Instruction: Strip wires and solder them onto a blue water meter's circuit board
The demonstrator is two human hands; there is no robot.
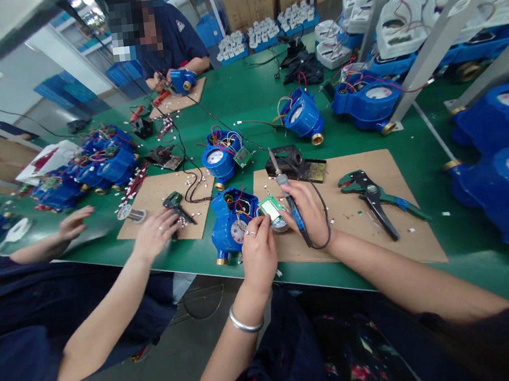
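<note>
Between the fingers of my left hand (259,247) is a small green circuit board (270,209) with a pale display. My right hand (307,209) is wrapped round a soldering iron (293,209), its tip pointing up and away from the board; some right fingers are near the board's edge, and whether they touch it I cannot tell. A blue water meter (230,223) with an open housing and coloured wires stands just left of my left hand. Beyond my right hand sits a black soldering iron stand (295,163). Green-handled wire strippers (376,199) lie to the right on cardboard.
More blue meters (303,112) stand farther back and along the right. A co-worker's hand (156,234) is at the left by a green-black tool (179,207) and a solder spool (130,214). Another person (174,35) works across the table. A metal post (438,32) rises at right.
</note>
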